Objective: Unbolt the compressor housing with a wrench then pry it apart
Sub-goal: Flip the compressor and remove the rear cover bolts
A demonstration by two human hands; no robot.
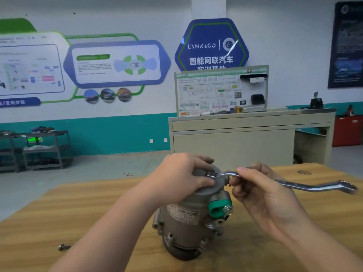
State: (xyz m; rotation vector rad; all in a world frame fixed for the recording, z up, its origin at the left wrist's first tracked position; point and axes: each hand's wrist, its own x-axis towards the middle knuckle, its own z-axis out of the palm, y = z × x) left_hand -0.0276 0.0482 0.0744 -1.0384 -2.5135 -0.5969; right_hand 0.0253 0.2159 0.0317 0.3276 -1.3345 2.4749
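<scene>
Compressor (193, 214) stands upright on wooden table (98, 203), one unit. Left hand (182, 175) clamps its top cap, fingers curled over. Right hand (253, 185) pinches wrench (284, 183) near ring end, seated on bolt atop compressor; one wrench. Risks: ring slipping off bolt head from short pinch grip; compressor tipping if left hand loosens. One loose bolt (63, 247) lies left of compressor.

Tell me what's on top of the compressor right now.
The left hand rests on top of the compressor, and the wrench has its ring end seated there, gripped by the right hand. The bolt under the ring is covered.
</scene>
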